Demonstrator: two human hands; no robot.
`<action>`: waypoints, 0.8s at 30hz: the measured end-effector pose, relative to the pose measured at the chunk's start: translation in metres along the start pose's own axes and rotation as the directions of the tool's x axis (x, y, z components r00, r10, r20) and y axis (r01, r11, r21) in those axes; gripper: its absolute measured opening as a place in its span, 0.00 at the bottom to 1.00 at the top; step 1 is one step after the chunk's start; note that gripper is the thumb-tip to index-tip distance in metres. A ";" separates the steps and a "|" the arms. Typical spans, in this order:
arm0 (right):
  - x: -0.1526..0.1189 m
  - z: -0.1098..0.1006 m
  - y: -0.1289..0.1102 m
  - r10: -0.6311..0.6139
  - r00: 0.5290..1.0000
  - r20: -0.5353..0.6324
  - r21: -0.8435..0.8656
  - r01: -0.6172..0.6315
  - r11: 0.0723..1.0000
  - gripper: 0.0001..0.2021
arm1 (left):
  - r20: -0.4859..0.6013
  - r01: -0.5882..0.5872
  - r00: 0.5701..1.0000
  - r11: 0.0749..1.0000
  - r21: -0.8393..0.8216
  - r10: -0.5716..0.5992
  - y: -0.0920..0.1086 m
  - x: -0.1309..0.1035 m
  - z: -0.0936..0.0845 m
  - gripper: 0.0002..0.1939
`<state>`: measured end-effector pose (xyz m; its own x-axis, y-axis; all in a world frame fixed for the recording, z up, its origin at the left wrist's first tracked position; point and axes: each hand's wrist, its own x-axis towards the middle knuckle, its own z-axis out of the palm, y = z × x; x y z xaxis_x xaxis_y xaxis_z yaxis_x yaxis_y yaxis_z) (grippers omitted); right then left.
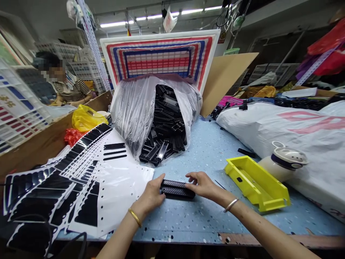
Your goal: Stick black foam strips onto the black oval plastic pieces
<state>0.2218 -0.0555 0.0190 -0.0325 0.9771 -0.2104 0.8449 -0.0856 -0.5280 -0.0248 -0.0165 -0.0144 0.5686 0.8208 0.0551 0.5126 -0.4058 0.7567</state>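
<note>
Both the left hand (151, 196) and right hand (201, 184) clamp the ends of the black comb stack (176, 189), which is best squared flat against the worktop (210, 151).

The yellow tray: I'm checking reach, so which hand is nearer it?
Right. The right hand grips the black part just left of the yellow tray; the left hand sits farther left.

Hidden under the left hand (151, 196) and right hand (201, 184): both ends of the black comb stack (176, 189). Buried inside the clear plastic bag (134, 108): most of the black combs (167, 126) (count impossible to tell). Cut off at the left edge: white crates (16, 108). Blurred out: co-worker (70, 90) face.
</note>
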 end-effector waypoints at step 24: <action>0.083 0.015 -0.036 -0.009 0.989 -0.146 -0.004 0.008 1.000 0.12 | -0.362 0.155 0.916 0.984 -0.086 -0.175 -0.023 0.078 -0.071 0.09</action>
<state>0.1810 0.0259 0.0083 0.0383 0.9958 -0.0838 0.8469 -0.0768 -0.5261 -0.0383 0.0855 0.0190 0.1977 0.9682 0.1535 0.5373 -0.2380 0.8091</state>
